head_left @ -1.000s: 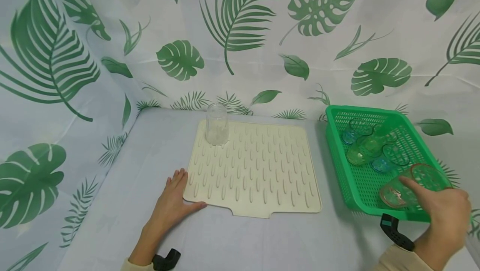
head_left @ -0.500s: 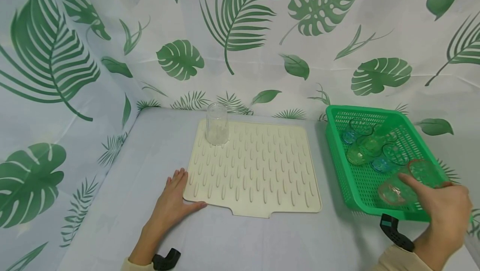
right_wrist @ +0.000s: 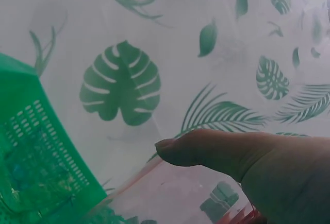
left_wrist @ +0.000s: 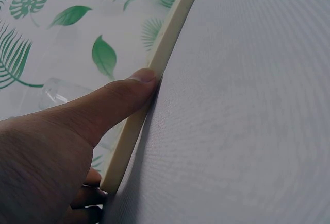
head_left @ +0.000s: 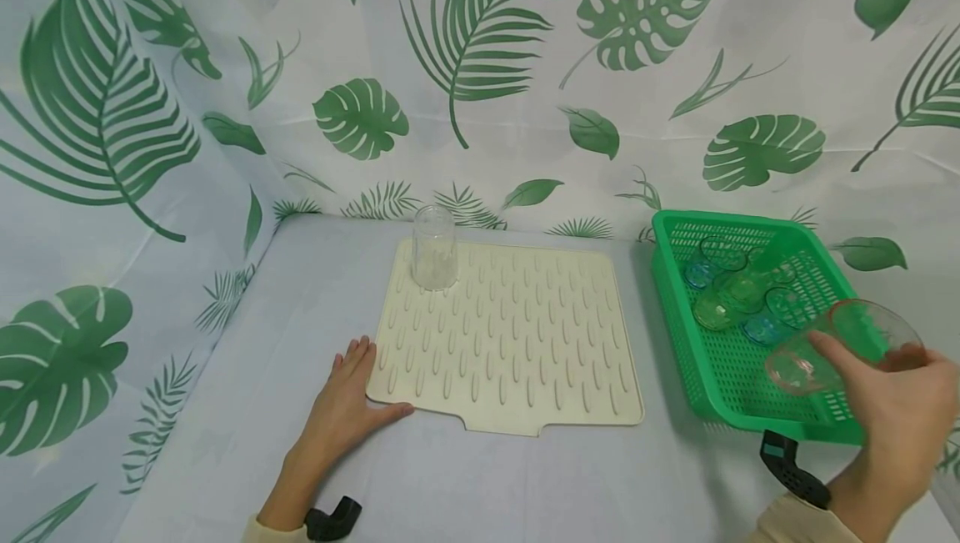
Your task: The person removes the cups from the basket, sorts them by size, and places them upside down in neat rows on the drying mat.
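Observation:
My right hand (head_left: 896, 409) grips a clear pinkish drinking glass (head_left: 806, 364) near its rim, tilted over the near right part of the green basket (head_left: 693, 359). In the right wrist view my thumb (right_wrist: 201, 149) lies along the side of the glass (right_wrist: 170, 193). My left hand (head_left: 341, 409) rests at the near left corner of the cream drying mat (head_left: 517, 343), fingers spread. The left wrist view shows the thumb (left_wrist: 126, 92) against the mat's edge (left_wrist: 165, 44). A clear glass (head_left: 434, 251) stands at the mat's far left corner.
Inside the basket are more glasses, a green one (head_left: 720, 305) and blue ones such as the blue glass (head_left: 772, 318). A white cloth (head_left: 300, 293) covers the table. Leaf-print curtain (head_left: 517, 143) rises behind and at the left.
My right hand has lifted the pinkish glass up and slightly to the right within the basket area, tilting it more. The left hand and the mat have stayed still.

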### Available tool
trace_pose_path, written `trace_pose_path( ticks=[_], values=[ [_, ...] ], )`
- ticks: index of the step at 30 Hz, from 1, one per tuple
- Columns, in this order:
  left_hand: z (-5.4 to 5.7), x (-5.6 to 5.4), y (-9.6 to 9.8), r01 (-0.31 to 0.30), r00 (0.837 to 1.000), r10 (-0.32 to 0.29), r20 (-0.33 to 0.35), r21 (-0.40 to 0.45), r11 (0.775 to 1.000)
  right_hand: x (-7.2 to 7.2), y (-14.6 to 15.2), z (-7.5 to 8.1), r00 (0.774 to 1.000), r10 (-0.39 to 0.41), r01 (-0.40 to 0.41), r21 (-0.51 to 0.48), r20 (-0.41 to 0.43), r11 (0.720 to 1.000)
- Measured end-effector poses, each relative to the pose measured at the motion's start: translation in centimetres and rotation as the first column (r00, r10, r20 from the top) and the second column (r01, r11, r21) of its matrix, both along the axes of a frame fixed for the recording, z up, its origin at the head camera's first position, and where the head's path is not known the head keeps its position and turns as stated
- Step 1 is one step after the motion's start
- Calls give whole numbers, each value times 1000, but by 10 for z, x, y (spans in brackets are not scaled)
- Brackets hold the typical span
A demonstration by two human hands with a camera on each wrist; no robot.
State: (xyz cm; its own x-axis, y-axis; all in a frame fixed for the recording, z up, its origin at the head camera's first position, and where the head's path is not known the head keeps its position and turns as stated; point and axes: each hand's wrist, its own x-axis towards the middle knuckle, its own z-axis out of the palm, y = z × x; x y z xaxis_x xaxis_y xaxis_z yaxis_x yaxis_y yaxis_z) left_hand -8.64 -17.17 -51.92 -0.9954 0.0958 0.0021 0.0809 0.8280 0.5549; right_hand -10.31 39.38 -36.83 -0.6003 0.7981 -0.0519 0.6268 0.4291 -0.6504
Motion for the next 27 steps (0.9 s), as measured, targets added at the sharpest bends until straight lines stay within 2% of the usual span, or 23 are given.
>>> trace_pose_path(
  ticks=[7, 14, 23, 27],
  values=[
    [1, 0, 0, 3, 1000, -3, 0, 1, 1000, 9, -19, 9, 986, -56, 56, -9, -156, 998],
    [0, 0, 0, -2, 1000, 2, -2, 2, 1000, 10, -30, 12, 948, -35, 47, 31, -316, 998],
    [-1, 0, 0, -3, 1000, 3, -1, -1, 1000, 8, -47, 22, 919, -2, 7, 12, -393, 1000],
    [-1, 0, 0, -4, 1000, 4, -4, -6, 1000, 5, -51, 20, 890, 34, -19, 37, -455, 999]
  ],
)
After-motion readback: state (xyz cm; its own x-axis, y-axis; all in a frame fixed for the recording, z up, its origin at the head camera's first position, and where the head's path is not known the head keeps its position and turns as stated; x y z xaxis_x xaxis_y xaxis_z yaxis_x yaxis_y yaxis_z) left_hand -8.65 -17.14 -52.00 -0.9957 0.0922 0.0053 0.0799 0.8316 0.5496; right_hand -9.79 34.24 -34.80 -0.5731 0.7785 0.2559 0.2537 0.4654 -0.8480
